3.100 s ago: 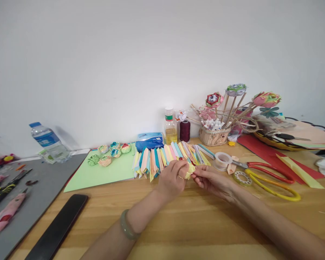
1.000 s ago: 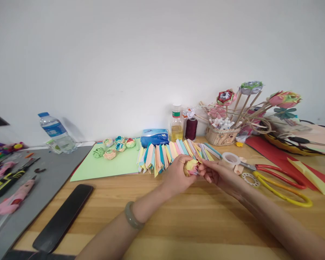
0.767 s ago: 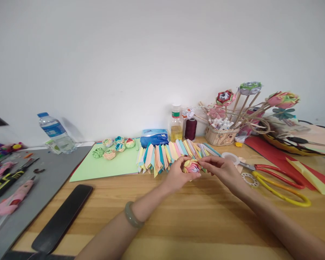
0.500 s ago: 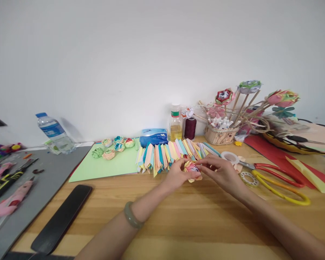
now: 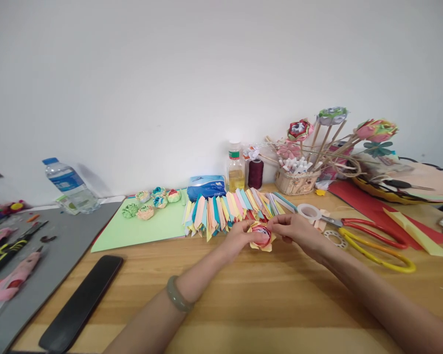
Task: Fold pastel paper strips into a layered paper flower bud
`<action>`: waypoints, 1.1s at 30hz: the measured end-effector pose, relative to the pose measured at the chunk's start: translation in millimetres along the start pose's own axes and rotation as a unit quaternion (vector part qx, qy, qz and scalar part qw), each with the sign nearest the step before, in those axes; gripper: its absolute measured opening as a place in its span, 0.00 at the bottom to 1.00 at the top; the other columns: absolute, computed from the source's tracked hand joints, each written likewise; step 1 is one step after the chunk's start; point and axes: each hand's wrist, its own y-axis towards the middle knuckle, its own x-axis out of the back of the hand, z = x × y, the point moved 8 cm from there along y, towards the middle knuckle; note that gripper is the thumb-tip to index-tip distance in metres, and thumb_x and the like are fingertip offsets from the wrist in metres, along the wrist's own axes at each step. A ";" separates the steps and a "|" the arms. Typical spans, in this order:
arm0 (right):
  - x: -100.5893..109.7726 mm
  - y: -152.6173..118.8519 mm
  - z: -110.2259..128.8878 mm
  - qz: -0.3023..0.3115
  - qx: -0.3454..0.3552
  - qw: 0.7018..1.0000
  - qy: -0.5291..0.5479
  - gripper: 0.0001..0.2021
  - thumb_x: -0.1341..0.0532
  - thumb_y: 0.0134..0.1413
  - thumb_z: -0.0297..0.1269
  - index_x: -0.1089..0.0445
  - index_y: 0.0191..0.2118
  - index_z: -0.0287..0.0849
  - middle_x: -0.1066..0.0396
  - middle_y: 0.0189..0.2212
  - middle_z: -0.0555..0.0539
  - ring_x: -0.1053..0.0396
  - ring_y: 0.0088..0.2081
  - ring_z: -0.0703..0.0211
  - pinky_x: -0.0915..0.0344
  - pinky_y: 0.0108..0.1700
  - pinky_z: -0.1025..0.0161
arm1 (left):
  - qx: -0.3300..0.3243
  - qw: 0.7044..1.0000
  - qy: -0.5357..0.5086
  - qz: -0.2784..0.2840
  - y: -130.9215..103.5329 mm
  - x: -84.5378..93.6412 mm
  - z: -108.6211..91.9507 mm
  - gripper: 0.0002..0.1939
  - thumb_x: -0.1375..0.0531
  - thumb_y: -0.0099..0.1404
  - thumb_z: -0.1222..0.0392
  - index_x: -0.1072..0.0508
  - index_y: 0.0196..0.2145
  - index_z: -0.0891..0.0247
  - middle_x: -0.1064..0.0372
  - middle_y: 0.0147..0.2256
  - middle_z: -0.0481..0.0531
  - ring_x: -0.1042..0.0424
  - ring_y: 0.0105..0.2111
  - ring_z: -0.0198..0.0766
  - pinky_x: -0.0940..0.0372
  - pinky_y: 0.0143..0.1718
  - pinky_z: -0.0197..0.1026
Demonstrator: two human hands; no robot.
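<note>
A paper flower [image 5: 262, 237] in pink, yellow and red layers is held over the wooden table, its open face toward me. My left hand [image 5: 239, 239] grips it from the left, thumb across its front. At its upper right edge, my right hand [image 5: 290, 228] pinches with thumb and forefinger; whether a petal is between the fingertips is too small to tell. Just behind both hands lies a row of folded paper strips [image 5: 216, 214] in yellow, blue, peach and pink. Several small paper flowers [image 5: 145, 212] rest on a green sheet [image 5: 110, 234] at the left.
Scissors [image 5: 376, 243], a tape roll [image 5: 310, 212] and red paper [image 5: 362, 204] lie right. Behind stand an oil bottle [image 5: 236, 169], a thread spool [image 5: 256, 174] and a basket [image 5: 297, 183] of flowers. Left are a black case [image 5: 81, 302], water bottle [image 5: 70, 184] and glue gun [image 5: 16, 278].
The paper flower has turned to show more of its face. My right hand has shifted slightly right to its edge. The whole view has moved a little, with most objects slightly further left.
</note>
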 end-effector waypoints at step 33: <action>19.4 -18.6 26.1 -0.134 0.149 0.978 0.052 0.08 0.38 0.43 0.40 0.36 0.25 0.42 0.44 0.19 0.55 0.47 0.22 0.66 0.50 0.23 0.68 | -0.063 0.991 -0.110 -0.046 -3.8 5.3 -14.9 0.27 0.34 0.38 0.69 0.36 0.38 0.64 0.33 0.32 0.49 0.33 0.30 0.33 0.40 0.34 0.37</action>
